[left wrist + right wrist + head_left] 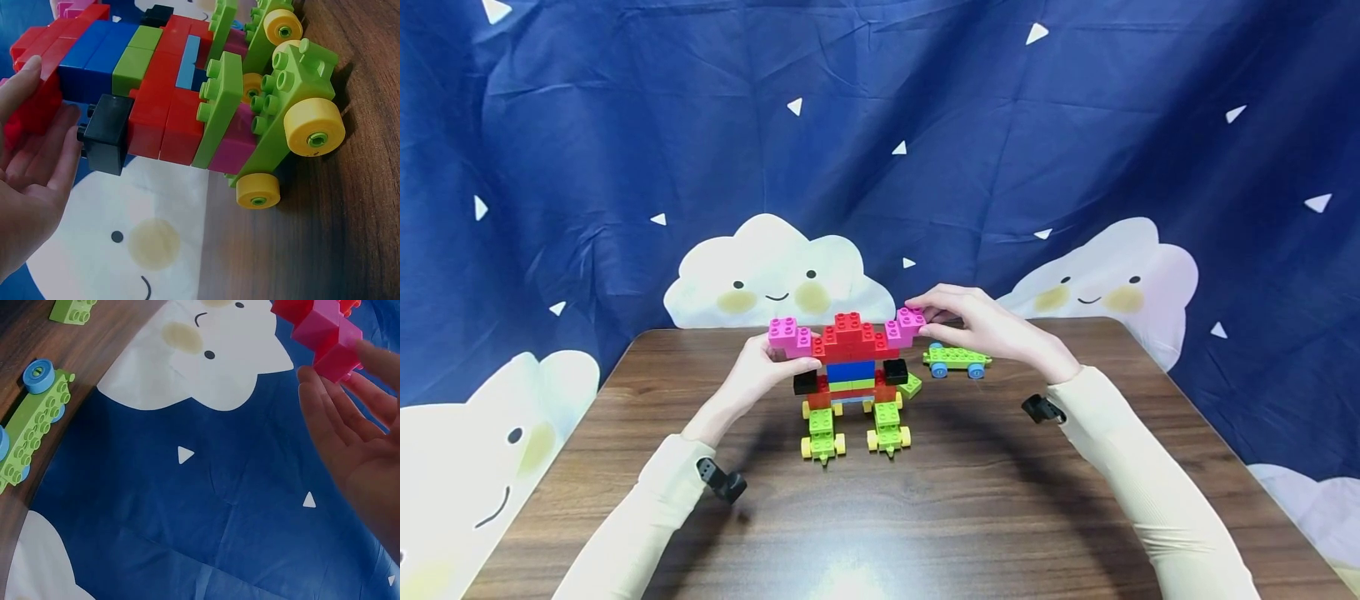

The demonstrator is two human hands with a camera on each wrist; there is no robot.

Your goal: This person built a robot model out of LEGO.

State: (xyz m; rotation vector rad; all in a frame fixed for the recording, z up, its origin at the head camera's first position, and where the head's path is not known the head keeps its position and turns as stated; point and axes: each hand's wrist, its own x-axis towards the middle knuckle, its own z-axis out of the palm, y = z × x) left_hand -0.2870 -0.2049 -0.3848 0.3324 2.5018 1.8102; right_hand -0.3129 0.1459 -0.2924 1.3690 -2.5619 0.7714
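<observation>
A figure built of toy bricks stands on the table on two green wheeled bases (822, 435) with yellow wheels (315, 127). Above these come red bricks (150, 115), a blue layer (851, 372) and a stepped red top (847, 335). Pink bricks (783, 330) form both raised ends, and a black brick (109, 134) juts out at each side. My left hand (747, 371) grips the left end, thumb in front and fingers behind. At the other end, my right hand (981, 323) pinches the outermost pink brick (338, 355) between thumb and fingers.
Behind the figure on the right stands a green wheeled base (957, 358) with blue wheels. A loose green brick (910, 385) lies close to the figure's right side. The wooden table (970, 517) ends at a blue curtain (850, 108) with white clouds.
</observation>
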